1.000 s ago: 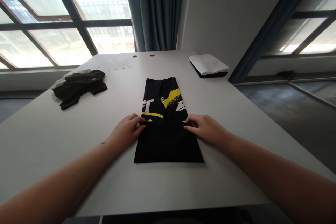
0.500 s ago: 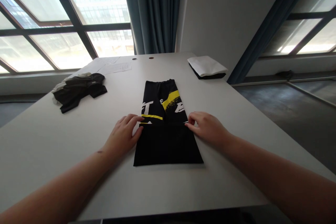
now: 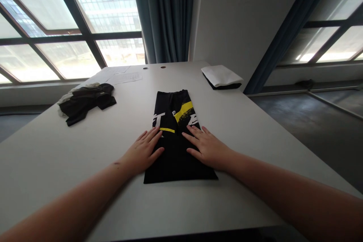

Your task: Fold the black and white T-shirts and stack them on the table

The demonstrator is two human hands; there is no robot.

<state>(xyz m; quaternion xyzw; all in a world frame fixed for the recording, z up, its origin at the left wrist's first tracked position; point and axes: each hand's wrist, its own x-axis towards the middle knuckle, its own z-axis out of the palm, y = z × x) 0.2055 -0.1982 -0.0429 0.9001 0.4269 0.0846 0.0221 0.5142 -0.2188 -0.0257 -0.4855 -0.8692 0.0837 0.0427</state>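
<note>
- Daylight comes through the window (image 3: 113, 7) beyond a white counter (image 3: 170, 208), with a blue curtain (image 3: 167, 19) hanging beside it.
- Straight in front of me, near the middle of the counter's front part, lies the black garment (image 3: 177, 159), its yellow stripes and white letters toward the far end.
- Fingers of my left hand (image 3: 146, 149) are spread, lying over the garment's left side, thumb apart and pointing inward; they pinch nothing.
- Fingers of my right hand (image 3: 208, 147) are fanned out on the opposite side, likewise without a pinch.
- If I pressed harder on one side than the other, the cloth could skew and its sides lose their line.
- Pushing both palms inward could raise a ridge down the centre, where a crease already runs through the printed part.
- Dark fabric hides the layers, so I can't fairly judge whether a fold edge sits flat under my fingers; a hidden wrinkle could get pressed in.
- Sliding forward with too much drag might bunch the far end.
- Crumpled clothes (image 3: 87, 98) at left and a folded white cloth (image 3: 222, 75) at far right lie well clear, so snagging them seems unlikely.
</note>
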